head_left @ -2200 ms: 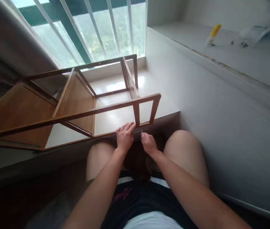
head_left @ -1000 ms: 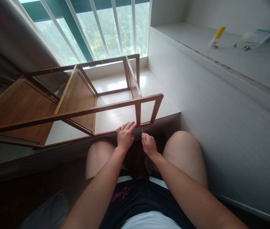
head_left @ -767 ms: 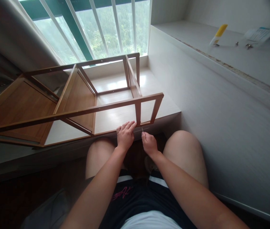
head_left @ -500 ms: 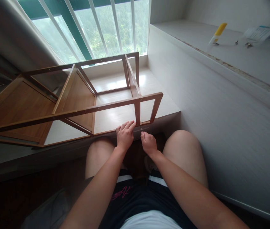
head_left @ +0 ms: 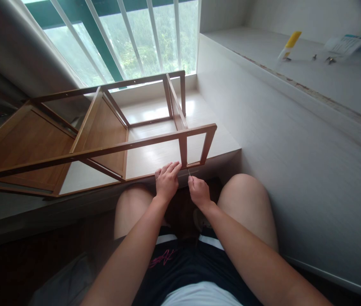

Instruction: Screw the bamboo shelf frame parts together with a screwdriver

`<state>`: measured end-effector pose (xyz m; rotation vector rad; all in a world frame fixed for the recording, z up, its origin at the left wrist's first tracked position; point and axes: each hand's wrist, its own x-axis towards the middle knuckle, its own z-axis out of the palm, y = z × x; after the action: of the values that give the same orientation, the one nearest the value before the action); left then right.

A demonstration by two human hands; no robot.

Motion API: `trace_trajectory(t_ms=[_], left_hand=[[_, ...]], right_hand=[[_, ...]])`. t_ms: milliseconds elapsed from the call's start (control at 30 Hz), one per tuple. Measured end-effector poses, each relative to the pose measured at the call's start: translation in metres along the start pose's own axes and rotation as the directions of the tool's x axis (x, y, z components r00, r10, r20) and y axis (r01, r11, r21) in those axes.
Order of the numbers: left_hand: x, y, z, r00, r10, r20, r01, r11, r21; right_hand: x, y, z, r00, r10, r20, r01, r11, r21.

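A brown wooden shelf rack (head_left: 142, 143) lies on its side on the pale window ledge, its slatless frame open toward me. My left hand (head_left: 167, 182) is closed over the rack's near lower rail, beside an upright crosspiece, with its fingers bent over the wood and the thumb hidden. Just to the right, my right hand (head_left: 199, 191) pinches a thin metal tool (head_left: 189, 172). Only the slim shaft shows; the fist hides the rest. Its tip meets the underside of the rail near the crosspiece's foot, though the exact contact point is too small to make out.
To the right, a pale panel (head_left: 263, 114) rises to a higher shelf with a yellow-capped tube (head_left: 290, 44), small metal fittings (head_left: 330, 60) and a clear plastic packet (head_left: 348, 43). Behind the rack is a barred window (head_left: 136, 38); a grey curtain (head_left: 24, 46) hangs at left.
The view has shifted very slightly. Both hands keep their places on the rail and the tool, and the rack has not visibly moved.
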<state>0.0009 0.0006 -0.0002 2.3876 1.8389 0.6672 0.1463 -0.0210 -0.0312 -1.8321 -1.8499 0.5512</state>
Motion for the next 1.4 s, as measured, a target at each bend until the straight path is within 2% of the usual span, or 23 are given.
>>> trace_trajectory(t_ms=[567, 800, 1400], left_hand=[[-0.0002, 0.0002, 0.0001, 1.0, -0.009, -0.001, 0.009, 1.0, -0.011], [-0.0005, 0.0007, -0.001, 1.0, -0.008, 0.0, 0.008, 1.0, -0.009], [-0.0005, -0.0001, -0.0012, 1.0, -0.001, 0.005, 0.001, 1.0, -0.002]], right_hand=[[-0.0003, -0.0048, -0.0047, 1.0, 0.013, 0.019, -0.011, 0.995, -0.102], [-0.0005, -0.0034, -0.0041, 1.0, 0.005, 0.013, -0.004, 0.997, -0.074], [0.0013, 0.0039, -0.0021, 1.0, 0.001, 0.02, -0.006, 0.965, 0.262]])
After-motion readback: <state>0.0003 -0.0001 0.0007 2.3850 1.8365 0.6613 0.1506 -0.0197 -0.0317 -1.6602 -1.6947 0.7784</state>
